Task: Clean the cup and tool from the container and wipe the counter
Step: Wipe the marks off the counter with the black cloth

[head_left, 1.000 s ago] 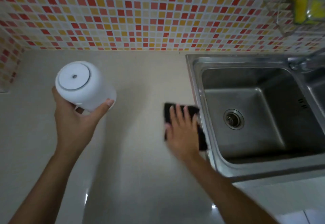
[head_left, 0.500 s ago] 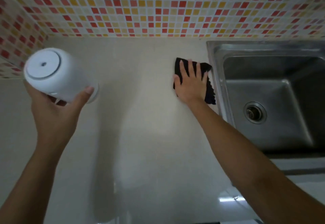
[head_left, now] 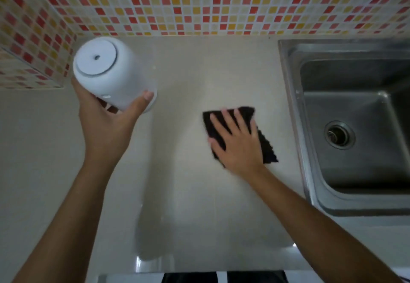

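My left hand grips a white cylindrical container, held above the beige counter at the left with its round base turned toward me. My right hand lies flat, fingers spread, pressing a black cloth onto the counter just left of the sink. The cloth's edges stick out beyond my fingers and to the right of my palm. No cup or tool is visible.
A stainless steel sink with a round drain fills the right side. A red, orange and yellow mosaic tile wall runs along the back and left corner. The counter's front edge lies at the bottom.
My right hand has slid the black cloth back toward me, away from the wall. My left hand still holds the white container up at the left.
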A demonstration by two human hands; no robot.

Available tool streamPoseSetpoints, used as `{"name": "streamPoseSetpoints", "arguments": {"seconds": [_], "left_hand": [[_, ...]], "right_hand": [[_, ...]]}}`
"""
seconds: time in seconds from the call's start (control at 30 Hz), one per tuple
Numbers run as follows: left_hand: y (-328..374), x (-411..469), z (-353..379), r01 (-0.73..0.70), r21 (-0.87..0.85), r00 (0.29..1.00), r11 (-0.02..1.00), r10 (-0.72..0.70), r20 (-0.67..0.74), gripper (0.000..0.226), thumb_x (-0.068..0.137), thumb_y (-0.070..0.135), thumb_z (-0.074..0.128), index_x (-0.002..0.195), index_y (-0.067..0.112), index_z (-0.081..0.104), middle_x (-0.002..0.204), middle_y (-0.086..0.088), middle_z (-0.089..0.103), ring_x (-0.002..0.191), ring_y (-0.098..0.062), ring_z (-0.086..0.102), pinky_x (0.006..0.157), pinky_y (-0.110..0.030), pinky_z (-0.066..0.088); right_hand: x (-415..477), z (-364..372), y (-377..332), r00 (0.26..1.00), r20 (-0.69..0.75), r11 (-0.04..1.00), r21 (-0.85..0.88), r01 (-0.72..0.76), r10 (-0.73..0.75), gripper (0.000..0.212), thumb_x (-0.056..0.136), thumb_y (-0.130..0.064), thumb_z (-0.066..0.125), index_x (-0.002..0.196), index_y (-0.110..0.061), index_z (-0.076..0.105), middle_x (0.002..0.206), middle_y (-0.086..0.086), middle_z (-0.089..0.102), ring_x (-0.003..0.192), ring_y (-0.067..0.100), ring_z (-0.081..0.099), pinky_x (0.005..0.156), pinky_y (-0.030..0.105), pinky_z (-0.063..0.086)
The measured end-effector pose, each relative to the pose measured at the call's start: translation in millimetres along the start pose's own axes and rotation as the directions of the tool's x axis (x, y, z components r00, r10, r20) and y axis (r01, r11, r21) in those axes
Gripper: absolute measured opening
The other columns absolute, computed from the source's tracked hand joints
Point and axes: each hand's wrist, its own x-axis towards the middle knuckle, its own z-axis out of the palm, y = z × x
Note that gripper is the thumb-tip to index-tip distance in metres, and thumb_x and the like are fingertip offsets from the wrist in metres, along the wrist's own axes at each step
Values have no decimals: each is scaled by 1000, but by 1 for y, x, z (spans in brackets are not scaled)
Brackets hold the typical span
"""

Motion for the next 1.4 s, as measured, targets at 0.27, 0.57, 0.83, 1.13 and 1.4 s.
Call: {"name": "streamPoseSetpoints", "arguments": {"seconds": [0.27,0.57,0.83,1.13,1.4], "left_hand": [[-7,-11,-7,10,13,1000,1000,-10,19,93,76,27,83,147,15,24,145,-1,47,128,-5,52,100,-22,49],[0,-17,31,6,-20,997,1000,-4,83,85,74,22,85,136,31,27,139,7,48,123,3,51,92,-10,46],[-6,-38,51,40,-42,987,998,-33,159,89,72,22,87,140,22,30,142,-3,48,127,-12,53,96,-19,50],[-26,-81,99,124,-49,971,991,-111,212,94,66,35,89,141,21,35,139,6,50,126,-9,52,102,-46,49],[-20,-100,134,95,9,966,995,-94,240,89,66,32,90,136,29,35,136,6,50,126,-8,50,107,-30,43]], "right_hand": [[22,21,-115,1000,15,996,93,4,-6,61,94,-50,37,150,-27,29,158,6,24,146,34,13,113,58,11],[-118,3,-53,965,142,974,90,207,-219,60,98,-52,32,152,-28,23,160,-2,16,148,19,10,116,50,18],[44,-8,60,960,26,960,-11,-280,280,62,98,-55,20,153,-26,18,160,3,16,147,26,13,116,53,14],[-10,-9,75,966,-55,967,40,-251,253,51,101,-34,30,149,-17,32,156,7,30,145,26,23,113,49,24],[-95,-17,84,985,4,984,-49,-170,170,52,99,-32,33,148,-14,35,155,7,32,143,25,28,111,47,30]]}}
